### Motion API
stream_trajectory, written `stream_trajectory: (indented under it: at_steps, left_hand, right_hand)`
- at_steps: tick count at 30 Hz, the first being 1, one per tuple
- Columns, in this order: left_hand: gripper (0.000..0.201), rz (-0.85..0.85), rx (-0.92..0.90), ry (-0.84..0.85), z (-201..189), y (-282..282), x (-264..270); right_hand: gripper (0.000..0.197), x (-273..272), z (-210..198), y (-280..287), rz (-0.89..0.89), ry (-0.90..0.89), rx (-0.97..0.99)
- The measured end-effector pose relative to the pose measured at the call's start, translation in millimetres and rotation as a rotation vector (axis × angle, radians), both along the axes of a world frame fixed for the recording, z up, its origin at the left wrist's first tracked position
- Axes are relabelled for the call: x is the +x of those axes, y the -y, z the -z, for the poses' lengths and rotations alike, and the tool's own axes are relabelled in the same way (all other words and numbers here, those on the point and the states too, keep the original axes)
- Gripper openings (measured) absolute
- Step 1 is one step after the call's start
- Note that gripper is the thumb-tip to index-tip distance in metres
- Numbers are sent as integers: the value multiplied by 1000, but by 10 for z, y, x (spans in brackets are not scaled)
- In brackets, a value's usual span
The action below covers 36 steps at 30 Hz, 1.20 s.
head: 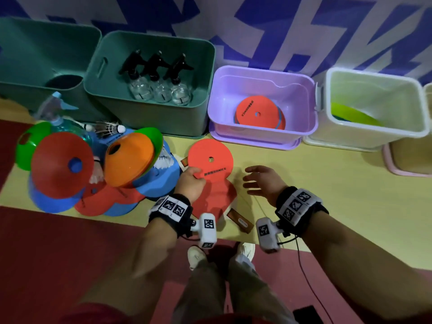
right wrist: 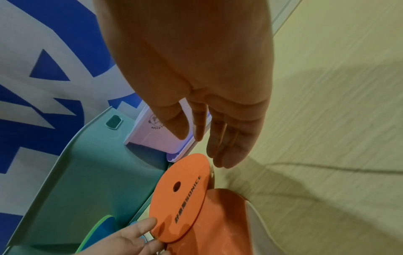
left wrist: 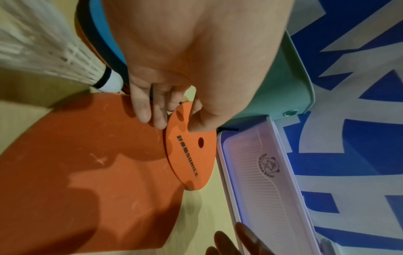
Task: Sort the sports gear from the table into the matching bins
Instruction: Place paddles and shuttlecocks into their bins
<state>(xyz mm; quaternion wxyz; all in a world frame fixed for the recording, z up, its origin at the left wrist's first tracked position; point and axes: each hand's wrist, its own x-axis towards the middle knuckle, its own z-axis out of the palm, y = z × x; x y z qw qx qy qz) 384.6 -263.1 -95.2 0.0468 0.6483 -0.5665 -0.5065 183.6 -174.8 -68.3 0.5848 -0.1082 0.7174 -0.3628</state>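
The left hand pinches the edge of a flat red disc on the desk, in front of the purple bin. The right hand hovers open and empty. The thin disc could slip out, or drag the red paddle under it.

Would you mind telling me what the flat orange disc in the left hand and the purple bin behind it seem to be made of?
The flat orange disc looks like thin matte rubber or foam sheet: no glare, clean-cut edge, punched centre hole, printed lettering. The left hand pinches its rim. The purple bin looks like moulded, slightly translucent glossy plastic: its walls glow with light, and its rim is rounded. Neither material is certain from looks alone.
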Motion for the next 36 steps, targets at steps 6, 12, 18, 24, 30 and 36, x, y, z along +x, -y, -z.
stream_trajectory:
  at_steps: [6,12,18,24,30,36]
  left_hand:
    - [45,-60,11,-59,37,27,3]
    - [48,-135,0,-144,-45,38,-37]
    - [53,-160,59,-269,-105,25,-122]
    - [56,-108,51,-291,-238,-25,-202]
    - [47,-82,-87,-327,-588,-15,-3]
    - [36,-67,-188,-337,-881,88,297]
  right_hand:
    - [18,29,37,-14,0,13,9]
    - [19,52,13,-30,-7,1,5]
    - [21,79,-40,-134,-54,-53,35]
    - [23,111,-42,-336,-166,-144,92]
    - [34,310,78,-431,-483,-425,204]
    - [32,541,69,-391,-830,-633,321]
